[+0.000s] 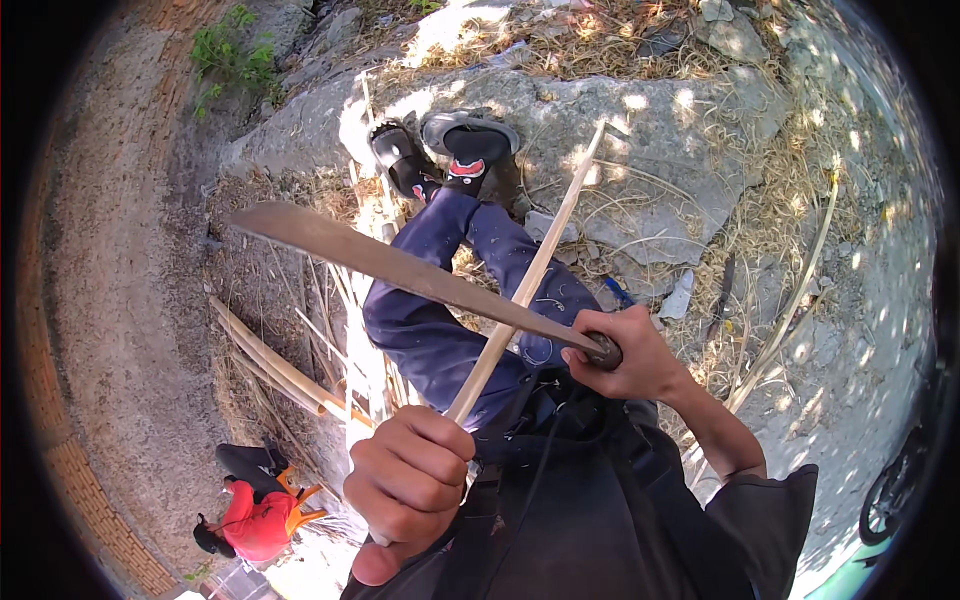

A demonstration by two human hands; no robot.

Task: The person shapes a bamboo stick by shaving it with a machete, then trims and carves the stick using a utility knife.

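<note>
My left hand (412, 482) is closed in a fist round the near end of a pale split bamboo strip (545, 258). The strip runs up and away over my lap, its far end over the rock. In my right hand (632, 355) is the handle of a machete (385, 262), whose long brown blade points far left. The blade lies across the strip above my thighs; whether its edge touches the strip I cannot tell. The fingers of both hands are wrapped tight.
Bamboo poles (270, 352) and loose strips lie left of my legs. Ahead is a large flat rock (640, 185) with dry shavings around it. A person in a red shirt (262, 520) sits on an orange chair (303, 508) at lower left. A long strip (800, 300) lies at right.
</note>
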